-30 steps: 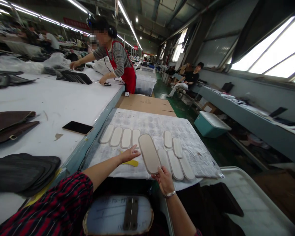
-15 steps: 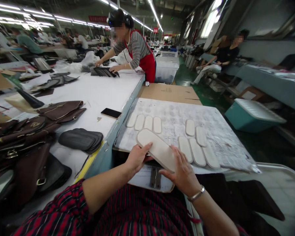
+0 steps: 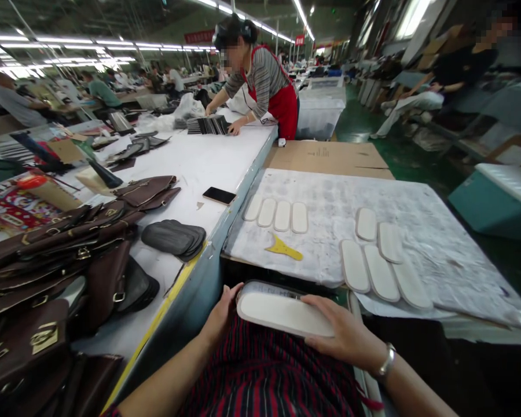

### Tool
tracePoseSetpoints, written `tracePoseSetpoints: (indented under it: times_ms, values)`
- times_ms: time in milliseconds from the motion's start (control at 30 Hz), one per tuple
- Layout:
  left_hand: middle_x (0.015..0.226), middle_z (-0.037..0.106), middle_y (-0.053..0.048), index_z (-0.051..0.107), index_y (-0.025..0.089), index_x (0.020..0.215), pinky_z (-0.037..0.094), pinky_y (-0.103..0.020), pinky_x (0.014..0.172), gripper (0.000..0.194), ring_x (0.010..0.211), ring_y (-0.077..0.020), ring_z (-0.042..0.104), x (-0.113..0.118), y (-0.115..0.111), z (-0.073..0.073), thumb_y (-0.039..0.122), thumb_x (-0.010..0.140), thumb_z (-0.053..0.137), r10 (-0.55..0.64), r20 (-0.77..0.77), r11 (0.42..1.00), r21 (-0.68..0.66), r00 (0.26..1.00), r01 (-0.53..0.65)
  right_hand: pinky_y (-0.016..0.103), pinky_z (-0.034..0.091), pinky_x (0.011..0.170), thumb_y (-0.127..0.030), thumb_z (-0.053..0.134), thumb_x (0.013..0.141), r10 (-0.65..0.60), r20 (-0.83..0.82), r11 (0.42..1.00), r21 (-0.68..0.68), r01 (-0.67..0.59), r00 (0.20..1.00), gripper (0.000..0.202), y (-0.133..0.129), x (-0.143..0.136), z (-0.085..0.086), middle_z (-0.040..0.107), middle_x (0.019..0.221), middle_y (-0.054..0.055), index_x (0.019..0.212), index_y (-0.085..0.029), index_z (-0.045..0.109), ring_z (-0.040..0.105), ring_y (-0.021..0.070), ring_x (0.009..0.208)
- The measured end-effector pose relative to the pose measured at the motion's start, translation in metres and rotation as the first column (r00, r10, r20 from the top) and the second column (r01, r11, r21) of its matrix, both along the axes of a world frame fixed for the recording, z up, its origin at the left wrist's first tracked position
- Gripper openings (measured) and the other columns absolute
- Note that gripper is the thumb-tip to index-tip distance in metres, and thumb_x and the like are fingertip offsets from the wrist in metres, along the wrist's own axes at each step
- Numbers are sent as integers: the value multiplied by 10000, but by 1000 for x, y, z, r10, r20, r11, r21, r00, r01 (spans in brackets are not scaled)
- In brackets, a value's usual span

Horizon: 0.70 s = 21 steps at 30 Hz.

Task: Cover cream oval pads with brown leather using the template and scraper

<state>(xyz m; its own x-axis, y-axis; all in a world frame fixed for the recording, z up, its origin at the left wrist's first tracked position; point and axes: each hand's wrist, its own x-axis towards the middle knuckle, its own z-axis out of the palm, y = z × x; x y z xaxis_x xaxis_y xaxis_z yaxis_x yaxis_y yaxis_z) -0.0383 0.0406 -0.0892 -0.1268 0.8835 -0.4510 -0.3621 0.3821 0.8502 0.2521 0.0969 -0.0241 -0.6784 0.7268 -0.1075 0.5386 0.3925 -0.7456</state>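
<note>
Figure: seated worker at a padded bench, head view. The left hand [image 3: 221,313] and right hand [image 3: 345,336] are both closed on the ends of a long, cream-white oval insole pad [image 3: 282,313], which now lies flat on a pale template board [image 3: 264,288] over the lap; half a second ago the same pad was held tilted at the near edge of the mottled white work sheet [image 3: 330,197], and a second ago it lay among the others on that sheet. The pad has thus been taken off the sheet and brought down to the lap board, which suggests that the work on this one piece is beginning rather than ending. With the left hand gone from the sheet, a small yellow plastic scraper [image 3: 283,249] lies uncovered there. Four short oval pads [image 3: 276,214] stand in a row on the sheet's left, and five longer pads [image 3: 380,260] lie on its right. On the adjoining white table lie a black phone [image 3: 219,195], a stack of dark grey soles [image 3: 173,238] and brown leather bag parts [image 3: 69,243]. A co-worker in a red apron [image 3: 282,104] leans over that table farther off
</note>
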Motion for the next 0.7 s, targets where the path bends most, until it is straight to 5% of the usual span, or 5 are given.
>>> tracePoseSetpoints:
  times_ms: [100,233,700]
  values:
    - [1331,441,-86,340,173,1314,299,-359,1029,625,1225,-232,392,15,-6,0,516,805,458,-75,-172,994,68,982,88,450,385,942,-435,629,667,1,62,976,217,-15,998,656,-2,-8,-9,519,1181,135,1231,-157,441,474,282,1086]
    - [1314,455,-93,337,146,1304,286,-338,1037,661,1213,-230,403,17,-3,3,376,744,601,-75,-317,992,69,945,102,451,388,941,-419,620,678,-3,88,940,341,-28,996,662,-2,-8,-17,508,1193,141,1244,-141,419,454,283,1097]
    - [1287,496,-31,424,196,1269,296,-330,1035,526,1198,-204,426,13,-3,-9,278,764,550,-21,-228,999,36,974,30,465,354,962,-417,633,679,88,191,907,390,-158,978,658,2,-18,-23,440,1274,146,1234,-130,426,396,294,1131]
